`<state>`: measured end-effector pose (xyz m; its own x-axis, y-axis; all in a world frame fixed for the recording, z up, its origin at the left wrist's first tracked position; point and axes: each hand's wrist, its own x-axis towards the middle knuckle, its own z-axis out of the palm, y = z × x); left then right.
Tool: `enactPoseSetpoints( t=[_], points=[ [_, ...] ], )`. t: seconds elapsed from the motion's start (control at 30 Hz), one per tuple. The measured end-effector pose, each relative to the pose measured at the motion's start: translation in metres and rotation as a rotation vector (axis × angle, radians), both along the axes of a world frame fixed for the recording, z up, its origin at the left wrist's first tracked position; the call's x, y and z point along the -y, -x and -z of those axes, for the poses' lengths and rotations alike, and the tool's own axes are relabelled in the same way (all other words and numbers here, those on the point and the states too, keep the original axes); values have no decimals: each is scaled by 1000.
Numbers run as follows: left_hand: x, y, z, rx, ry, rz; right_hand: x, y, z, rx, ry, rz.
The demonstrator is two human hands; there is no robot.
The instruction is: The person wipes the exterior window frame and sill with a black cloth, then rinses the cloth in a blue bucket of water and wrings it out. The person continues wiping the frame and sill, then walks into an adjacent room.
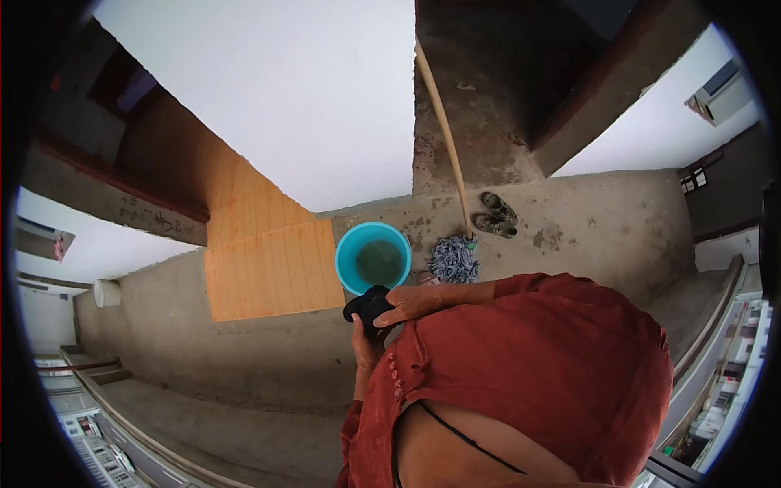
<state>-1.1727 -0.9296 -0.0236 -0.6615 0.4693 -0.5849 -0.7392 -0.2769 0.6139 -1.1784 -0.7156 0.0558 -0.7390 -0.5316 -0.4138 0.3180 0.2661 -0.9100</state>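
Note:
Both of my hands are around a black item [365, 307] with rounded ends, perhaps a shoe; its exact kind is hard to tell. My right hand [412, 305] grips it from the right, thumb on top. From below, my left hand [367, 349] holds it with the fingers partly hidden. The item is over the near rim of a turquoise plastic bucket [342, 261]. Cloudy greenish water [379, 262] lies in the bottom of that bucket.
A string mop [454, 261] with a long wooden handle [448, 131] stands right of the bucket. Camouflage-patterned shoes [497, 216] lie beside it. Orange wood-look sheeting [274, 268] covers the floor at left. A white wall corner [341, 122] rises ahead.

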Motion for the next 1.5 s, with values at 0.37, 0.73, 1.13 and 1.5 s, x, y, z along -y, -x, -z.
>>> enactPoseSetpoints(
  t=[0.37, 0.73, 1.13, 1.5],
  points=[
    [-51, -27, 9, -30, 54, -62, -84, -86, 70, 49, -240, 531],
    [-223, -98, -32, -485, 257, 208, -267, -270, 121, 220, -397, 874],
    [-377, -149, -25, -569, 288, 473, -401, -372, 73, -777, -1039, 967],
    [-489, -85, -128, -487, -289, 427, -461, -347, -64, -230, 843, 1070]
  ],
)
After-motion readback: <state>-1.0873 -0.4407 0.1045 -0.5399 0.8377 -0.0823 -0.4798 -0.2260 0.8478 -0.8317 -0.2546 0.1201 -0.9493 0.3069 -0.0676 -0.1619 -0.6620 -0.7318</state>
